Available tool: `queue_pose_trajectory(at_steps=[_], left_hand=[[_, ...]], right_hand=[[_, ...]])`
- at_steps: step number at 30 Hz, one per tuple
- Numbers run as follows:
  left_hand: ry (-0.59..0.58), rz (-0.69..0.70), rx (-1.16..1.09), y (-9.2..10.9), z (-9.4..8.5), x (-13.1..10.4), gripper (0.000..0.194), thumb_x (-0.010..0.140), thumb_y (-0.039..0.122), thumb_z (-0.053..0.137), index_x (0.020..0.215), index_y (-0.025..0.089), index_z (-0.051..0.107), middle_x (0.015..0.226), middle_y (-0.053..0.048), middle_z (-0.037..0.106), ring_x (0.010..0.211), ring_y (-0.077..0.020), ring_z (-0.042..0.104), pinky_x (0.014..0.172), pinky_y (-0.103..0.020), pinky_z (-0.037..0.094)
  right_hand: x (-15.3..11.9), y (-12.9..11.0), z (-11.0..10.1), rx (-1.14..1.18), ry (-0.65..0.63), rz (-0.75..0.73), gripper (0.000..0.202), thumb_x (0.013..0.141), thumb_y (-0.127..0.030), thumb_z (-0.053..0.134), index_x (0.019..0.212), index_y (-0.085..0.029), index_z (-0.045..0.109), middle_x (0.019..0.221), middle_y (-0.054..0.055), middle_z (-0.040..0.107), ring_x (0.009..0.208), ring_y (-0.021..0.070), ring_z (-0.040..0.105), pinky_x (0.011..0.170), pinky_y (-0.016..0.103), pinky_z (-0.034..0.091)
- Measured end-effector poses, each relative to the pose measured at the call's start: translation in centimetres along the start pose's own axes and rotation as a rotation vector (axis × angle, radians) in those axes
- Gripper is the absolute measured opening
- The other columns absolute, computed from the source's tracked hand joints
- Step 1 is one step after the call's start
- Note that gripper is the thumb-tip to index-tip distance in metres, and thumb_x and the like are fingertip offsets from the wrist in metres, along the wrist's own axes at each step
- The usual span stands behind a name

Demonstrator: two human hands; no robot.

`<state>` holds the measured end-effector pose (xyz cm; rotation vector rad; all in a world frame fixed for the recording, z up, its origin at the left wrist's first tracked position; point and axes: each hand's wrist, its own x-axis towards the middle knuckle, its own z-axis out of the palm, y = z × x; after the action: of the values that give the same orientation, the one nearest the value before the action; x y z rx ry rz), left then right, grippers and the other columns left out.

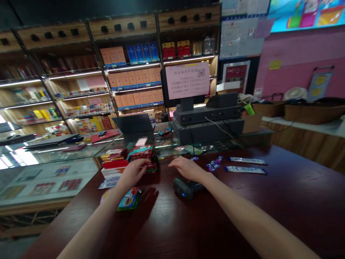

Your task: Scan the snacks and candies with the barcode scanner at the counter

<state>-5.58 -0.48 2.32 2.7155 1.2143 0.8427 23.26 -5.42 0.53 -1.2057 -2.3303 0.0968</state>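
Observation:
My left hand (134, 170) reaches to the front of a stack of dark red and green snack packets (142, 154), fingers stretched out; I cannot tell whether they touch it. Over the dark wooden counter is my right hand (185, 168), its fingers extended to the left and nothing seen in them. A black barcode scanner (183, 189) with a blue light lies below my right wrist, its handle partly behind the forearm. Red and yellow packets (115, 158) are piled left of the stack. A blue and green packet (130, 199) lies beside my left forearm, which partly covers it.
Two slim blue-white sachets (246, 169) and a purple-wrapped item (214, 164) lie to the right on the counter (291, 201). Behind stand a monitor (188, 81) with a pink notice and a dark cash drawer (207, 130). A glass display case (48, 180) is at left, with stocked shelves beyond.

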Motion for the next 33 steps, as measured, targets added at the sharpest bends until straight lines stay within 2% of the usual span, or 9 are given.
queue_pose_trajectory(at_steps=[11, 19, 24, 27, 33], left_hand=[[-0.099, 0.156, -0.071, 6.8, 4.5, 5.8, 0.027, 0.093, 0.024, 0.045, 0.11, 0.023, 0.067, 0.112, -0.004, 0.072, 0.105, -0.0204, 0.067, 0.096, -0.034, 0.05], [-0.213, 0.271, -0.083, 10.8, 8.7, 9.6, 0.028, 0.093, 0.02, 0.047, 0.112, 0.025, 0.067, 0.112, -0.003, 0.071, 0.104, -0.0194, 0.066, 0.094, -0.031, 0.049], [-0.234, 0.367, -0.095, 13.0, 11.1, 11.3, 0.026, 0.092, 0.018, 0.05, 0.111, 0.023, 0.067, 0.115, -0.004, 0.071, 0.106, -0.0196, 0.065, 0.097, -0.031, 0.048], [-0.237, 0.41, -0.099, 14.2, 12.3, 12.3, 0.026, 0.092, 0.015, 0.05, 0.111, 0.023, 0.066, 0.114, -0.004, 0.071, 0.107, -0.0195, 0.065, 0.098, -0.032, 0.048], [-0.276, 0.47, -0.074, 16.9, 14.4, 14.4, 0.026, 0.089, 0.016, 0.054, 0.111, 0.023, 0.066, 0.114, -0.003, 0.071, 0.107, -0.0203, 0.064, 0.097, -0.033, 0.048]], right_hand=[[-6.5, 6.0, -3.3, -0.011, 0.124, 0.138, 0.041, 0.09, -0.006, 0.043, 0.116, -0.022, 0.071, 0.117, 0.007, 0.071, 0.112, 0.0207, 0.061, 0.102, 0.038, 0.048], [-11.9, 10.9, -5.0, -0.055, 0.17, 0.273, 0.038, 0.092, -0.01, 0.042, 0.113, -0.024, 0.071, 0.115, 0.005, 0.073, 0.11, 0.0206, 0.063, 0.1, 0.04, 0.048], [-14.9, 13.9, -6.0, -0.071, 0.193, 0.324, 0.038, 0.093, -0.012, 0.041, 0.113, -0.023, 0.071, 0.114, 0.006, 0.073, 0.107, 0.0209, 0.064, 0.1, 0.041, 0.046], [-16.5, 16.0, -6.6, -0.114, 0.202, 0.398, 0.037, 0.091, -0.013, 0.044, 0.114, -0.022, 0.071, 0.117, 0.007, 0.073, 0.108, 0.0222, 0.064, 0.103, 0.044, 0.044], [-19.6, 20.1, -7.7, -0.202, 0.239, 0.592, 0.037, 0.088, -0.017, 0.047, 0.116, -0.02, 0.071, 0.115, 0.009, 0.073, 0.107, 0.0254, 0.062, 0.098, 0.043, 0.047]])
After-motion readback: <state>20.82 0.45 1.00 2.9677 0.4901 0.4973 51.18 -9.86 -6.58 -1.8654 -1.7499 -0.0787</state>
